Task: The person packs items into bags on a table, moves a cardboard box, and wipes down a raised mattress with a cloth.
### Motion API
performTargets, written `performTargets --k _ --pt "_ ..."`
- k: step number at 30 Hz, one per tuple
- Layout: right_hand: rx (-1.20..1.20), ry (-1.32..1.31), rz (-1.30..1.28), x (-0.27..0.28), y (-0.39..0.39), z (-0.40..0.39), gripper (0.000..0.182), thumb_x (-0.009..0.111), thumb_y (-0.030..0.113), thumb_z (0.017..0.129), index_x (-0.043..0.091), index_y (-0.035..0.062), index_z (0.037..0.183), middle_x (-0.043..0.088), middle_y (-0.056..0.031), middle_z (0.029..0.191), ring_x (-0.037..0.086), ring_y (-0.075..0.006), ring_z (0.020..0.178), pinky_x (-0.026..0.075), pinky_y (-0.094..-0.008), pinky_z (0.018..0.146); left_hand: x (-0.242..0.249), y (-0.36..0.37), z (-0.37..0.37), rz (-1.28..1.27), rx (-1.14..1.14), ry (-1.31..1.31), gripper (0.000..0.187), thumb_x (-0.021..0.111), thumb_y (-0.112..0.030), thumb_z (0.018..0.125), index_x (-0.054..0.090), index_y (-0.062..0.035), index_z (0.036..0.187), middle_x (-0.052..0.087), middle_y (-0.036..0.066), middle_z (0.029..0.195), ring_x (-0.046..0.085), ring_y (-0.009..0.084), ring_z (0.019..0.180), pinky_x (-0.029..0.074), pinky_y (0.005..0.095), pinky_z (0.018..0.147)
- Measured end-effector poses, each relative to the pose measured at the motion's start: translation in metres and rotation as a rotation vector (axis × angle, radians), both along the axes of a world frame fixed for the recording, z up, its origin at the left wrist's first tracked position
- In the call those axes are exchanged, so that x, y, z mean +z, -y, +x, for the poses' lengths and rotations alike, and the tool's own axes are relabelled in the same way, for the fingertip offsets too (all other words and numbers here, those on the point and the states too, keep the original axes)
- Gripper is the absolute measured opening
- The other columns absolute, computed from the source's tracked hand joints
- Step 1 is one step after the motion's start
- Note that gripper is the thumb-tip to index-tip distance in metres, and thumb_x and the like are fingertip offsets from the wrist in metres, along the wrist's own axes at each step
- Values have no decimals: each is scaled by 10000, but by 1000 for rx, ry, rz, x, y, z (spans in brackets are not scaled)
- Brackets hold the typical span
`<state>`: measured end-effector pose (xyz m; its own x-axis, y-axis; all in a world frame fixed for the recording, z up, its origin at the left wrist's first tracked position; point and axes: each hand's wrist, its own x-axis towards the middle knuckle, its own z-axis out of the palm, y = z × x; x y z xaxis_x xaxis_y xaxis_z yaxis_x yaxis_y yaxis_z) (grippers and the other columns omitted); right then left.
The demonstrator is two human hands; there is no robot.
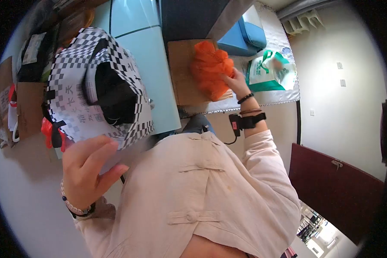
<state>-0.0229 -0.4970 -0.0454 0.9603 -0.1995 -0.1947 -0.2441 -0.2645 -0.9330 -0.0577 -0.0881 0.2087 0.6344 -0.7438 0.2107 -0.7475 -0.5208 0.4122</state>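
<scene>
An orange, crumpled plastic bag point(211, 71) is gripped at its right side by my right hand point(236, 84), over a cardboard box point(181, 73). My left hand point(90, 165) has its fingers curved and its thumb apart, with nothing held between them. Its fingertips are right by the lower rim of a black-and-white checkered tote bag point(73, 92). The tote gapes open and shows a black item point(114, 94) inside. It stands on a pale blue surface point(155, 77).
To the right, a green-and-white bag point(266, 73) sits on a cloth-covered table point(277, 38), near a blue padded item point(245, 36). Packages and a cardboard box point(30, 101) crowd the far left. A dark red panel point(335, 189) stands at the lower right.
</scene>
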Motion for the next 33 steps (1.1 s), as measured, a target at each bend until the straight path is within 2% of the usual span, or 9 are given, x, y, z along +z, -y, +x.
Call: performTargets --k 3,5,8,10,16,20,25,31,33 --pt "-13 -7 72 -19 -1 -6 323 588 164 788 504 29 1069 566 4 869 498 -67 745 416 -214 640 -11 -2 -15 -85 100 -65 328 685 -233 673 580 1 878 594 133 840 569 255 702 445 326 603" --pt "118 67 -270 -36 4 -8 345 568 162 747 504 31 1060 561 -153 1030 558 -287 904 443 -333 756 -18 -6 -27 -217 180 -66 324 671 -258 706 581 6 871 595 138 821 568 232 655 451 300 573" --pt "172 65 -705 25 -19 -19 423 537 100 739 443 -34 1129 494 -147 1126 500 -248 1017 400 -295 839 -22 6 -42 -378 208 -162 313 656 -266 731 582 10 861 594 148 805 560 205 602 450 267 532" --pt "184 141 -641 14 -10 -18 481 538 63 691 423 -38 1147 430 -181 1189 471 -304 1050 387 -300 866 -25 19 -47 -390 203 -176 305 656 -260 734 583 9 858 593 152 799 557 199 587 447 257 519" --pt "184 302 -68 11 10 -17 476 487 -40 696 412 -25 1166 458 -97 1124 473 -199 1049 375 -268 883 -38 87 -37 -273 77 -366 220 657 -117 708 583 -8 884 605 128 835 554 163 584 446 242 526" --pt "288 292 272 23 11 -17 447 506 -55 702 442 -5 1142 420 -66 1127 438 -153 1051 379 -254 873 -93 172 2 -274 155 -659 321 532 -74 808 494 -20 1122 557 88 1000 564 150 679 454 252 592" --pt "462 354 -265 31 11 -24 533 690 331 624 531 -19 994 389 -211 1166 411 -326 1077 349 -352 914 -193 240 52 -331 304 -672 344 532 -153 827 485 -36 1146 541 126 1058 549 155 885 439 242 738" --pt "532 371 -102 33 41 -28 203 604 132 686 565 9 843 309 -214 1272 455 -360 1024 385 -367 877 -197 261 52 -599 361 -1144 340 509 -109 819 493 -56 1155 486 99 1149 462 201 1055 370 280 893" --pt "544 474 -195 32 48 -25 183 597 117 680 566 16 829 300 -208 1282 445 -363 1037 380 -383 881 -188 265 48 -456 325 -923 364 533 -78 783 502 -68 1146 464 106 1164 447 220 1074 355 288 912"
